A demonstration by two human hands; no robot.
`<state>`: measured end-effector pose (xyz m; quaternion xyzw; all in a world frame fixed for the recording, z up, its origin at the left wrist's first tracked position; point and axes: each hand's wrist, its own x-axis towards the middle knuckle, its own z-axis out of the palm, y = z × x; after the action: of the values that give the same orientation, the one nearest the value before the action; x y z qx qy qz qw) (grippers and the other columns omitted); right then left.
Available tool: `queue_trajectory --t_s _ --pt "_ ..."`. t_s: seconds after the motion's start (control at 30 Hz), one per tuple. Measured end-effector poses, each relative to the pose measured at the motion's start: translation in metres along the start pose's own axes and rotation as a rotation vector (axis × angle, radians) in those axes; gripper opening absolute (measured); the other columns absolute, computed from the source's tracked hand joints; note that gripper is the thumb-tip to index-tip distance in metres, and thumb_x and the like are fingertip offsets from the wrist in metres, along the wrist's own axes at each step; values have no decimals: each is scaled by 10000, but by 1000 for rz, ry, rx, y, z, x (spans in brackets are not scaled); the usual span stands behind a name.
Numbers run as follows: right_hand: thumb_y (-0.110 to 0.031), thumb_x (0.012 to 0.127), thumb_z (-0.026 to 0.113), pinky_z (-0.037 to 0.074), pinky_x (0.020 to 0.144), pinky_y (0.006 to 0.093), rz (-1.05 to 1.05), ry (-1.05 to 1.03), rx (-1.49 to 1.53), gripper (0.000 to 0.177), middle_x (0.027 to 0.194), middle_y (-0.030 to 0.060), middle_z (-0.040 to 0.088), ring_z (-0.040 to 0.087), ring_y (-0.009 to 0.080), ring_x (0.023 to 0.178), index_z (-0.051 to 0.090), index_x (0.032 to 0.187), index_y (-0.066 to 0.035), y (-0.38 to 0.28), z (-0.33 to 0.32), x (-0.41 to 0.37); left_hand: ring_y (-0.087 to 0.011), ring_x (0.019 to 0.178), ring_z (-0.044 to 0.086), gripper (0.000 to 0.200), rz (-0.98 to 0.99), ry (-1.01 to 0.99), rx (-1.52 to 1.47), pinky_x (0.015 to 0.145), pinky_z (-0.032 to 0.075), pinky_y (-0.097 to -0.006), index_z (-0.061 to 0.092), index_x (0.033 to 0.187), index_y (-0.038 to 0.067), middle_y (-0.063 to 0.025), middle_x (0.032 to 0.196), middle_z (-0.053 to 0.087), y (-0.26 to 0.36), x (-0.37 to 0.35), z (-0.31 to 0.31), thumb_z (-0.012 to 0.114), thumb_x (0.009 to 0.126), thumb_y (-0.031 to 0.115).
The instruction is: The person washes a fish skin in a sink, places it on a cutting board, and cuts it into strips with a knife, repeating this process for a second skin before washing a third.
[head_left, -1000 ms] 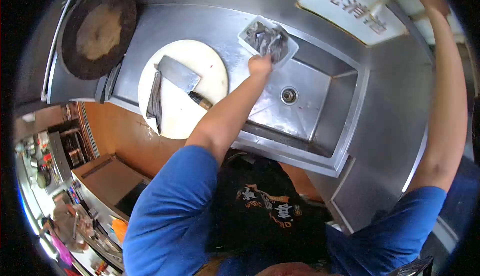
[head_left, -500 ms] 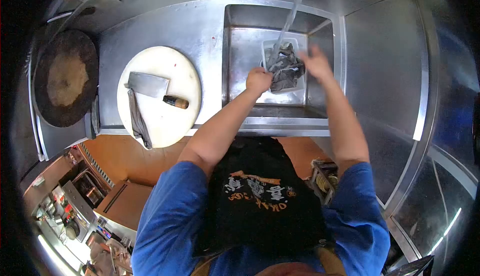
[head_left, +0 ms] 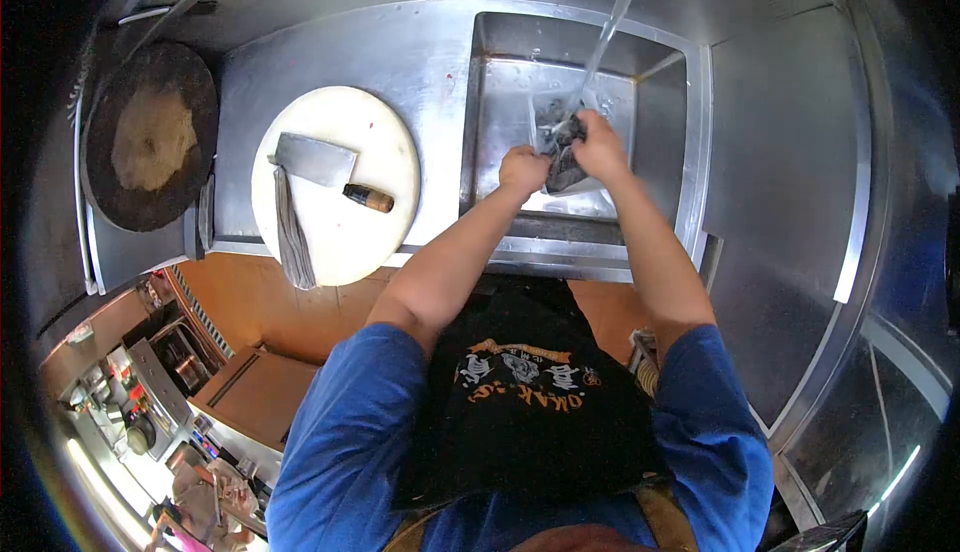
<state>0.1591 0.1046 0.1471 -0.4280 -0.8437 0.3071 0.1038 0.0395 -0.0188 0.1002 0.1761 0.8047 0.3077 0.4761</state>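
In the steel sink (head_left: 505, 82), a whitish plastic container (head_left: 536, 112) holds dark grey, limp, wet pieces (head_left: 566, 174) whose kind I cannot make out. My left hand (head_left: 525, 169) is closed at the container's left edge, thumb toward the dark pieces. Over the right side, my right hand (head_left: 602, 149) has its fingers curled into the dark pieces, fingertips partly hidden. A clear stream of water (head_left: 607, 37) comes down from the top into the container, beside my right hand.
Left of the sink, a round white chopping board (head_left: 340, 237) carries a cleaver (head_left: 315, 159) and a folded grey cloth (head_left: 288, 232). A dark wok (head_left: 150, 142) stands at the far left. A steel wall (head_left: 775, 182) rises on the right.
My right hand has moved left from beside the container onto the dark pieces. My left hand stays at the container's left side. The whole view has shifted slightly.
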Motion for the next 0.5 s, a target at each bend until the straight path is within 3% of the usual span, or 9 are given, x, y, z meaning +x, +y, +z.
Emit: queue_trajectory --t_s 0.03,0.13,0.27,0.3,0.4,0.43,0.5 --pt "-172 792 721 447 972 439 1 -71 -82 443 1277 175 563 551 369 1156 584 1208 -108 -10 6 -1 -360 869 686 257 45 10 36 795 538 -421 714 808 31 -204 871 705 1 -1 0 656 754 275" --pt "-196 767 734 461 958 433 -51 -11 -354 436 1245 170 572 560 375 1125 613 1178 -109 -21 32 -3 -343 856 690 237 78 74 82 788 539 -413 707 791 39 -194 869 708 3 -1 0 661 741 266" --pt "-241 756 725 469 890 469 -162 -580 -284 302 1154 194 593 563 390 1055 690 1031 -123 -2 41 -5 -345 840 684 222 -75 -25 32 782 535 -413 697 771 47 -191 870 705 13 -6 -22 666 722 261" --pt "-253 752 703 479 878 478 -211 -465 -412 258 1105 198 606 580 395 1003 710 956 -96 9 47 4 -354 831 679 214 48 115 72 774 532 -417 693 763 40 -197 854 701 8 -13 -17 672 710 246" --pt "-220 755 668 497 859 467 -174 -97 -462 236 1058 196 629 597 389 961 700 928 -62 3 60 -6 -341 830 685 204 64 180 -15 767 534 -414 692 756 36 -193 820 698 -11 11 3 675 701 232" --pt "-169 780 637 490 875 462 -321 -227 -470 233 1041 208 637 610 375 967 668 975 -48 3 58 -6 -341 822 688 199 59 103 98 765 535 -415 700 765 36 -187 806 701 3 8 -9 672 703 222" --pt "-145 796 623 487 881 473 -359 -353 -428 238 1002 221 643 617 384 971 654 1006 -38 19 50 10 -342 815 690 198 37 33 27 757 535 -415 708 772 37 -190 815 703 -11 21 -5 666 712 221"
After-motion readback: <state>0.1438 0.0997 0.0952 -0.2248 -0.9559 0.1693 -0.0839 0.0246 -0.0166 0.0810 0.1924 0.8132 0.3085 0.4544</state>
